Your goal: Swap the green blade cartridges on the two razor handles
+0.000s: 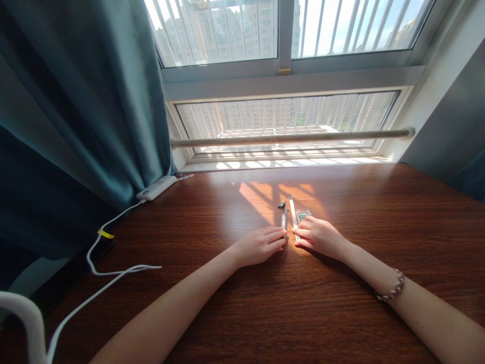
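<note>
A razor (284, 218) with a silvery handle and a dark head points away from me on the brown table. The fingers of my left hand (259, 245) are closed at the lower end of its handle. Just to the right lies a slim white stick (292, 206) with a small dark patch at its far tip; its kind is unclear. My right hand (322, 237) has its fingers closed around the near end of that stick. Partly hidden behind the right fingers is a small clear case (303, 214) with something green in it.
The wooden table (242, 313) reaches to a barred window (291, 116) with a horizontal rail (288, 138). At left, a white power strip (157, 188) sits by the blue curtain (94, 101). Its white cable (91, 253) loops over the table's left side.
</note>
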Available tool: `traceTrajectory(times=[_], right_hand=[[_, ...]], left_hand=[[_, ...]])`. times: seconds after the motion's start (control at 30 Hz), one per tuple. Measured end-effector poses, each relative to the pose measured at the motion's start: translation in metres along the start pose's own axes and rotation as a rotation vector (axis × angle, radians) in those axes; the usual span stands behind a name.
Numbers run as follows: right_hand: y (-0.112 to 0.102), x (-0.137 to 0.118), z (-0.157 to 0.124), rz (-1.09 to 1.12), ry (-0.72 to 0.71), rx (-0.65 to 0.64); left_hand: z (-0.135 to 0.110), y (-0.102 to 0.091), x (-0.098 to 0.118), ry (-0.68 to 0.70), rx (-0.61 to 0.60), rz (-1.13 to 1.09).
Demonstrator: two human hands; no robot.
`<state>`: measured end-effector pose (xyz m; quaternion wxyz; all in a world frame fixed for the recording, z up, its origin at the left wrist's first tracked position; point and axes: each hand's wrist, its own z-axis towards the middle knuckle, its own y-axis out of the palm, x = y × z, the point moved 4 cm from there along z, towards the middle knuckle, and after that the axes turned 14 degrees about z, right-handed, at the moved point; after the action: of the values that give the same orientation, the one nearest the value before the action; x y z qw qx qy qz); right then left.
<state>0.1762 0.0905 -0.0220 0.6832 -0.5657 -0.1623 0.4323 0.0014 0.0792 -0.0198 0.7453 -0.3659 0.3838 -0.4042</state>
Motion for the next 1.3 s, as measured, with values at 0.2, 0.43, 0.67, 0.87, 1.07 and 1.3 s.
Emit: traceTrajectory(times=[0.2, 0.43, 0.67, 0.87, 1.07, 1.3], right_hand=[[-0.001, 0.001, -0.001, -0.018, -0.035, -0.026], [-0.001, 0.003, -0.001, -0.066, -0.054, -0.047], [0.0, 0.001, -0.001, -0.081, -0.054, 0.013], [0.002, 0.001, -0.001, -0.087, -0.035, 0.03], [0.004, 0.0, -0.001, -0.137, -0.01, 0.011], [-0.009, -0.016, -0.002, -0.036, -0.049, 0.1]], left_hand=[[0.002, -0.003, 0.001, 0.012, -0.008, 0.007], [0.002, -0.001, 0.001, 0.003, -0.037, -0.009], [0.003, 0.005, -0.002, -0.039, -0.098, -0.056], [0.003, 0.006, -0.004, -0.074, -0.122, -0.07], [0.003, 0.007, -0.003, -0.059, -0.149, -0.05], [0.004, -0.005, 0.0, -0.052, -0.024, -0.006]])
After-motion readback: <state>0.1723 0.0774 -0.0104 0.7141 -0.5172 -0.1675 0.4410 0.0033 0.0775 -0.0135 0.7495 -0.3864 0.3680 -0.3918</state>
